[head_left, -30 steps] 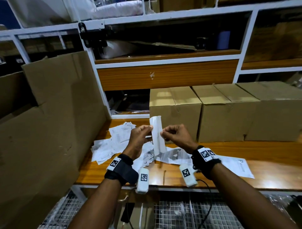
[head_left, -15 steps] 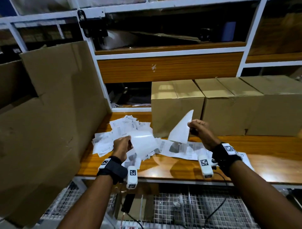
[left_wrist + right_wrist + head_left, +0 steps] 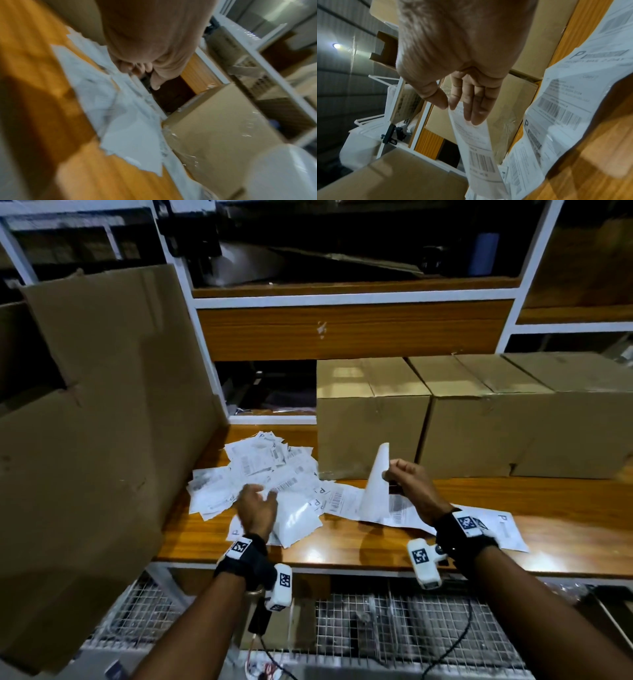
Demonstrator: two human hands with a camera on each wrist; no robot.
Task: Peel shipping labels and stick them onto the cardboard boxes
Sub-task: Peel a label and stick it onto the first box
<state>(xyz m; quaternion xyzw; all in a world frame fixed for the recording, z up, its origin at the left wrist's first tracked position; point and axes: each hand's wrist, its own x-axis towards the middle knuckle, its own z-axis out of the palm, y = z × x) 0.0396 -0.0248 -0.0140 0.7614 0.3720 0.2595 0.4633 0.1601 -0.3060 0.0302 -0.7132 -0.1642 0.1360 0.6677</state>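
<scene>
From the head view, my right hand point(image 3: 409, 486) pinches a thin white label point(image 3: 376, 484), upright before the smooth, taped cardboard boxes point(image 3: 371, 419). My left hand point(image 3: 257, 508) hovers, fingers loose, over scattered printed sheets point(image 3: 260, 470) on the glossy wooden shelf point(image 3: 342, 546).

Left wrist view: blurred; fingers point(image 3: 133, 67) loosely curled, holding nothing.

Right wrist view: thumb and forefinger nip the barcoded label point(image 3: 474, 142); the other fingers point(image 3: 477, 105) lie straight.
</scene>
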